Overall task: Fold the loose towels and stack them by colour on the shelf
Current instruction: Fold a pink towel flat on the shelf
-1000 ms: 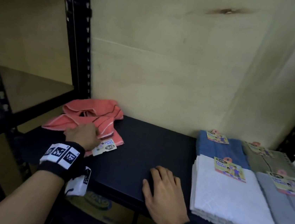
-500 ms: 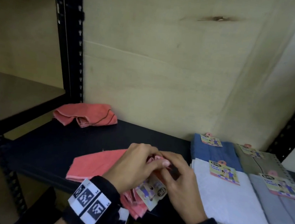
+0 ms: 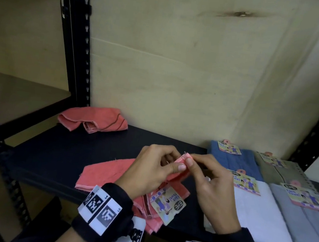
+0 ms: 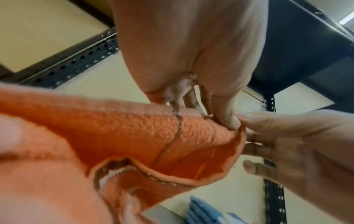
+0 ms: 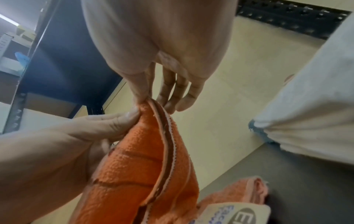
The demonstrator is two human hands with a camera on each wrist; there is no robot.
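A coral towel [image 3: 105, 172] with a paper tag [image 3: 167, 203] lies loosely on the black shelf [image 3: 56, 149], hanging over its front edge. My left hand [image 3: 180, 162] and right hand [image 3: 191, 159] both pinch one raised corner of it, thumbs against forefingers. In the left wrist view my left hand [image 4: 228, 121] nips the hemmed edge of the coral towel [image 4: 153, 136]. In the right wrist view my right hand [image 5: 141, 98] holds the same corner of the towel [image 5: 153, 151]. A second coral towel [image 3: 93, 121] lies crumpled at the back left.
Folded stacks fill the shelf's right end: blue [image 3: 229, 160] and olive [image 3: 280, 170] at the back, white [image 3: 259, 212] and grey [image 3: 302, 216] in front, each with a tag. Black perforated uprights [image 3: 79, 52] frame the bay. A plywood panel [image 3: 180, 73] closes the back.
My left hand pulled one coral towel from the back-left pile to the front centre. My right hand left the shelf and joined it, and both have raised a corner.
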